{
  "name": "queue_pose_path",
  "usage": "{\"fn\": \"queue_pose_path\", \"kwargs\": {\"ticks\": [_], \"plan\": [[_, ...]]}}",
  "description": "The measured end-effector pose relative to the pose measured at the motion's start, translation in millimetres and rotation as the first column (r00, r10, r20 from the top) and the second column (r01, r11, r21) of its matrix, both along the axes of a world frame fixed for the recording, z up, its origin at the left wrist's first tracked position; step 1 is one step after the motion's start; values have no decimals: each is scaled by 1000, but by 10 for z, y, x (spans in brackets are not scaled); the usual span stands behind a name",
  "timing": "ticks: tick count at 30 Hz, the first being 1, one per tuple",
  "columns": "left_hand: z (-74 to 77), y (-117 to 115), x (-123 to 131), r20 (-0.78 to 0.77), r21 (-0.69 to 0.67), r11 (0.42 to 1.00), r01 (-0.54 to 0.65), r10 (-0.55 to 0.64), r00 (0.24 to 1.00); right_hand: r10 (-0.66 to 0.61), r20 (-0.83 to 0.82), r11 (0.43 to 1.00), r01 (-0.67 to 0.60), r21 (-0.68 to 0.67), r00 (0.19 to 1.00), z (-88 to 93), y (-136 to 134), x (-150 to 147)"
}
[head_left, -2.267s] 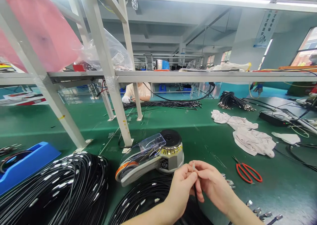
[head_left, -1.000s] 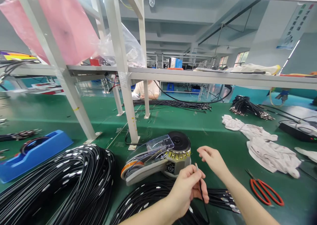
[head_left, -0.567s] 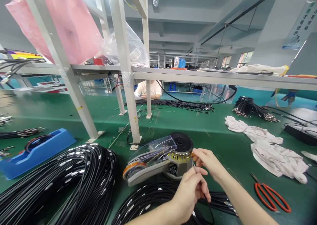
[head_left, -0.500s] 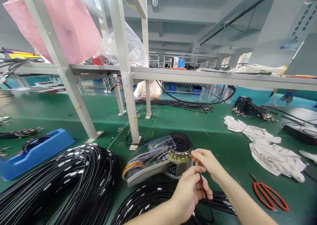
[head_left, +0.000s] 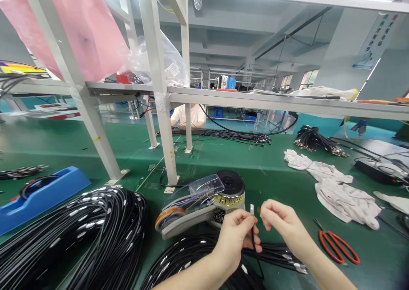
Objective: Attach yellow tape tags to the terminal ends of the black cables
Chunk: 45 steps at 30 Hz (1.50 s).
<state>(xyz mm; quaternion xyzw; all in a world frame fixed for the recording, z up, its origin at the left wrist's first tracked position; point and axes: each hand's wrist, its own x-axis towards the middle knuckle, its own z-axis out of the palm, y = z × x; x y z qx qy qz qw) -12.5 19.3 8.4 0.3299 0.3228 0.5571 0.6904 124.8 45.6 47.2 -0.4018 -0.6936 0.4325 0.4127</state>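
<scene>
My left hand (head_left: 234, 234) is closed in a pinch around a black cable (head_left: 254, 239). The cable's whitish end (head_left: 252, 209) points up above the fingertips, and its tail hangs below them. Just to the right, apart from the cable end, my right hand (head_left: 281, 219) pinches a small yellowish bit of tape (head_left: 259, 212), partly hidden by the fingers. Behind my left hand stands a tape dispenser (head_left: 201, 224) with a black round top, short yellow tape pieces around its wheel and an orange-edged roll at its left.
Coiled black cables (head_left: 105, 222) lie at left, with another bundle (head_left: 182, 256) under my arms. Red-handled scissors (head_left: 338, 247) and white gloves (head_left: 347, 198) lie at right. A blue tape holder (head_left: 68, 188) and white shelf posts (head_left: 166, 132) stand beyond. A person (head_left: 188, 116) sits across.
My right hand has come away from the dispenser's wheel, moving right. My left hand has shifted slightly, and the cable's whitish end now shows upright. The whole view has shifted a little.
</scene>
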Motion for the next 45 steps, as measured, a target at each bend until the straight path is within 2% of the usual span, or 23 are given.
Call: {"fn": "queue_pose_path", "kwargs": {"ticks": [2,6,12,23,33,38,41,45], "plan": [[3,-28,22,-43,15,1000,15,-14,999,9,63,1000,-10,8,998,-87,-83,15],[-13,-63,53,-75,42,997,61,-58,996,-42,67,995,36,92,997,-189,-185,-9],[-26,-66,50,-129,48,997,66,-60,990,-113,73,985,102,140,991,-192,-247,-22],[-34,-60,39,-225,99,991,92,-68,972,-134,140,972,103,210,981,-212,-257,29],[-13,-68,45,-277,105,988,111,-78,958,-149,242,974,99,204,959,-205,-264,67],[-17,-81,25,-246,144,979,144,-105,963,-143,240,973,92,211,960,-172,-257,74],[-13,-88,2,-220,189,962,196,-153,963,-91,236,976,40,214,967,-127,-268,69],[-22,-98,10,-236,208,967,145,-95,967,-7,224,985,-32,171,975,-106,-273,42]]}}
